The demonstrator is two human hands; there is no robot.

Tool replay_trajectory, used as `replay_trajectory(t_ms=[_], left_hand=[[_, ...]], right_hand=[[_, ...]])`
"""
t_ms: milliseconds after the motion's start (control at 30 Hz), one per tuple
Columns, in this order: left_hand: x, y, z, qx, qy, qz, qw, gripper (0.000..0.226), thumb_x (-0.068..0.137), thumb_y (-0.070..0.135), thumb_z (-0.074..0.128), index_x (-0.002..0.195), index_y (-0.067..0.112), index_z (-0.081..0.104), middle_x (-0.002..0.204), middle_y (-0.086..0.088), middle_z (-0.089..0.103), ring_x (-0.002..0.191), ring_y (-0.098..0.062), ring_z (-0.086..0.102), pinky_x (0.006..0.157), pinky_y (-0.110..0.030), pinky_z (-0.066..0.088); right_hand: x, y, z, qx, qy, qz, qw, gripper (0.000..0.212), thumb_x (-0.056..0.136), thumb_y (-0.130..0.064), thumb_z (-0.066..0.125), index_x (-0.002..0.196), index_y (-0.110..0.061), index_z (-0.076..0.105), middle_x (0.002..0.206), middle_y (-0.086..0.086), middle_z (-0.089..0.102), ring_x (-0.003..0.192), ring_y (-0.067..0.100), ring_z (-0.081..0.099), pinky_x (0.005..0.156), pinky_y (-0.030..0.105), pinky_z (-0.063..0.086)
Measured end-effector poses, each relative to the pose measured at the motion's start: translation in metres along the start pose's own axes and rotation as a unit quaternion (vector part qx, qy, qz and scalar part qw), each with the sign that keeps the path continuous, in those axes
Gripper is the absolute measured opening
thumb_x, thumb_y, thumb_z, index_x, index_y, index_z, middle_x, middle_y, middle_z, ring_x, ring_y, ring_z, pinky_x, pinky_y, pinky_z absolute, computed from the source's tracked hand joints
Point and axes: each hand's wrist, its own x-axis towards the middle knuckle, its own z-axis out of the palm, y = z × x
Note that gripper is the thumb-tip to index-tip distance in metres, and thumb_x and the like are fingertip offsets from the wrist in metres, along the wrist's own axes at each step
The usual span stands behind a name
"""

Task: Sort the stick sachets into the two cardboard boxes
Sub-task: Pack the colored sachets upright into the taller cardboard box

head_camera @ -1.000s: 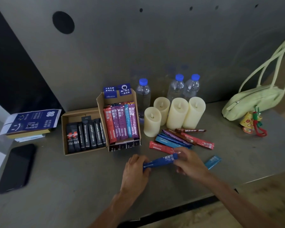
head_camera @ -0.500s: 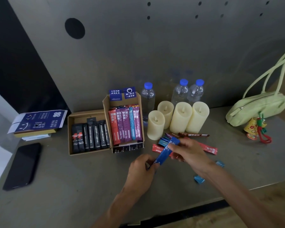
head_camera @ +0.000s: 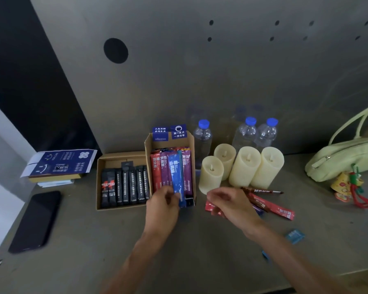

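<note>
My left hand pinches the lower end of a blue stick sachet that lies over the coloured sachets in the right cardboard box. The left cardboard box holds a row of black sachets. My right hand hovers over the loose pile, fingers loosely curled, holding nothing that I can see. Red sachets and a brown one lie on the table to its right. Torn blue scraps lie near my right forearm.
Several cream candles and three water bottles stand behind the pile. A pale green handbag with a charm sits at the right. A black phone and a stack of blue packets are at the left.
My left hand took the blue sachet and carried it up and left onto the right box. My right hand let go of it and stays over the loose pile.
</note>
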Motion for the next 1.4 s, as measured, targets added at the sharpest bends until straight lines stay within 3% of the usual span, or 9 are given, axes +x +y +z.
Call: replay_trajectory(t_ms=[133, 300, 567, 767, 933, 1033, 1233, 1400], left_hand=[[0.026, 0.002, 0.009, 0.036, -0.001, 0.0, 0.999, 0.008, 0.096, 0.016, 0.061, 0.093, 0.013, 0.067, 0.088, -0.003, 0.072, 0.08, -0.018, 0.069, 0.07, -0.028, 0.056], [0.04, -0.003, 0.023, 0.075, 0.016, 0.006, 0.997, 0.005, 0.093, 0.016, 0.065, 0.097, 0.015, 0.067, 0.095, -0.003, 0.073, 0.087, -0.022, 0.069, 0.08, -0.037, 0.058], [0.045, -0.009, 0.025, 0.093, 0.01, 0.018, 0.995, 0.01, 0.092, 0.017, 0.068, 0.1, 0.016, 0.062, 0.099, -0.002, 0.072, 0.09, -0.019, 0.069, 0.079, -0.037, 0.06], [0.044, -0.007, 0.024, 0.129, 0.014, 0.025, 0.991, 0.014, 0.094, 0.019, 0.065, 0.103, 0.015, 0.055, 0.099, -0.005, 0.069, 0.088, -0.024, 0.069, 0.075, -0.038, 0.06], [0.043, -0.006, 0.024, 0.158, 0.009, 0.048, 0.986, 0.007, 0.096, 0.015, 0.06, 0.102, 0.013, 0.057, 0.099, -0.006, 0.069, 0.086, -0.024, 0.069, 0.066, -0.028, 0.055], [0.045, -0.006, 0.025, 0.17, 0.004, 0.057, 0.984, 0.005, 0.096, 0.014, 0.059, 0.101, 0.014, 0.058, 0.099, -0.005, 0.069, 0.086, -0.023, 0.069, 0.066, -0.03, 0.058], [0.043, -0.007, 0.026, 0.164, 0.003, 0.069, 0.984, 0.008, 0.096, 0.012, 0.06, 0.104, 0.013, 0.058, 0.102, -0.004, 0.068, 0.089, -0.022, 0.07, 0.07, -0.034, 0.062], [0.03, 0.003, 0.023, 0.129, 0.009, 0.087, 0.988, 0.006, 0.096, 0.016, 0.062, 0.098, 0.019, 0.057, 0.096, 0.002, 0.068, 0.083, -0.015, 0.068, 0.065, -0.028, 0.057]], right_hand=[[0.014, 0.008, 0.013, -0.031, 0.01, 0.004, 0.999, 0.011, 0.09, -0.017, 0.066, 0.084, -0.018, 0.075, 0.074, 0.0, 0.074, 0.063, 0.019, 0.072, 0.073, 0.037, 0.057], [0.027, 0.013, 0.03, -0.063, 0.01, 0.013, 0.998, 0.006, 0.09, -0.017, 0.066, 0.089, -0.02, 0.072, 0.083, 0.0, 0.075, 0.065, 0.017, 0.073, 0.073, 0.034, 0.06], [0.036, 0.019, 0.041, -0.1, 0.017, 0.016, 0.995, 0.007, 0.097, -0.019, 0.061, 0.099, -0.019, 0.067, 0.089, -0.004, 0.071, 0.065, 0.005, 0.071, 0.055, 0.011, 0.049], [0.038, 0.02, 0.043, -0.091, 0.021, 0.017, 0.995, 0.006, 0.097, -0.02, 0.062, 0.099, -0.018, 0.067, 0.089, -0.003, 0.071, 0.065, 0.005, 0.071, 0.053, 0.009, 0.047], [0.038, 0.018, 0.044, -0.079, 0.027, 0.016, 0.996, 0.006, 0.097, -0.019, 0.062, 0.097, -0.015, 0.067, 0.087, -0.001, 0.071, 0.065, 0.006, 0.07, 0.053, 0.009, 0.048], [0.039, 0.019, 0.044, -0.081, 0.029, 0.016, 0.996, 0.006, 0.097, -0.019, 0.062, 0.096, -0.016, 0.067, 0.086, -0.002, 0.071, 0.063, 0.005, 0.07, 0.053, 0.009, 0.048], [0.037, 0.02, 0.045, -0.079, 0.034, 0.013, 0.996, 0.006, 0.097, -0.019, 0.062, 0.098, -0.016, 0.067, 0.087, -0.002, 0.071, 0.059, 0.0, 0.068, 0.051, 0.008, 0.046], [0.032, 0.019, 0.043, -0.068, 0.035, 0.011, 0.997, 0.006, 0.097, -0.017, 0.062, 0.096, -0.016, 0.068, 0.089, -0.001, 0.071, 0.062, 0.005, 0.068, 0.051, 0.01, 0.046]])
